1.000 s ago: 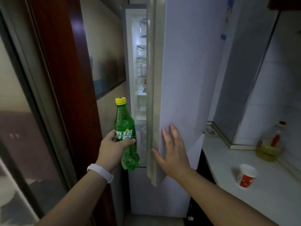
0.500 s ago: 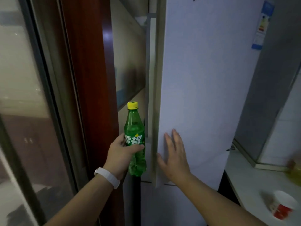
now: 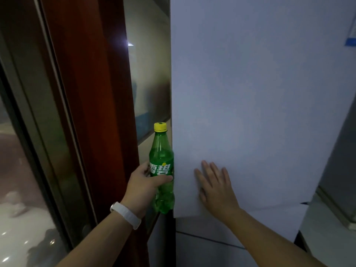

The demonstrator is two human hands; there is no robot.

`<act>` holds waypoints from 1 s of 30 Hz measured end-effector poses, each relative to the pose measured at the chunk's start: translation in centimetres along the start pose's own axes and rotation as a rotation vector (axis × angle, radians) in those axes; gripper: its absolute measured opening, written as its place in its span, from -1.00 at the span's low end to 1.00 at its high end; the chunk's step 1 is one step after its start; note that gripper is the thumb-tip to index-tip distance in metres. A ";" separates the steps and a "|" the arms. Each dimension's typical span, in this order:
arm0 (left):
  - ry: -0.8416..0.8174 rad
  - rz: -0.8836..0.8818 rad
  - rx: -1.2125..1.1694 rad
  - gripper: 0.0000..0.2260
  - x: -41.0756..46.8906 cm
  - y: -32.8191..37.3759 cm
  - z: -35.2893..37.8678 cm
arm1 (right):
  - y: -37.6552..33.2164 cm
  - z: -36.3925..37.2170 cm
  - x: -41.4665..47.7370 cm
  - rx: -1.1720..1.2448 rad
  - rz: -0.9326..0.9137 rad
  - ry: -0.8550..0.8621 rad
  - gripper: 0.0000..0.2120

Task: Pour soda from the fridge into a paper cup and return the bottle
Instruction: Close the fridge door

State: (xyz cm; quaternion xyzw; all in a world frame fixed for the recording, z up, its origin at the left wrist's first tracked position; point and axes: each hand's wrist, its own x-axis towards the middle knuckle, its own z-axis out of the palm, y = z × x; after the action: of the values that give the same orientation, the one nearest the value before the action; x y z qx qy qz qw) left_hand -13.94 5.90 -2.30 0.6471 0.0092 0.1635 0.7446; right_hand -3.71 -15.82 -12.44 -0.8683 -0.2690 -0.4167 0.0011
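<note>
While the fridge door (image 3: 260, 93) fills the view: its top and right side are cut off, and nothing of the interior shows.
Hidden: paper cup out of frame; blue sticker (image 3: 351, 40) clipped at the right edge.
Bottle: green soda bottle (image 3: 161, 168) just left of the door's edge, upright, long axis vertical, yellow cap (image 3: 160, 126) up.
Left hand (image 3: 144, 186): grip clenched around the bottle's label; white wristband (image 3: 125, 214) on the wrist.
Right hand (image 3: 216, 186): released, palm flat on the door.
</note>
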 end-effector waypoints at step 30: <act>0.123 -0.120 0.025 -0.68 10.9 -4.4 5.4 | 8.1 10.6 8.2 -0.007 -0.106 -0.146 -0.39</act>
State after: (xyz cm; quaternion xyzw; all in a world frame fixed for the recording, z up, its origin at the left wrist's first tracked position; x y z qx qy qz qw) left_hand -1.42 3.04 -3.56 0.6436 0.0957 0.1578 0.7428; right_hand 11.87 -16.52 -11.61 -0.8810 -0.3125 -0.3526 -0.0439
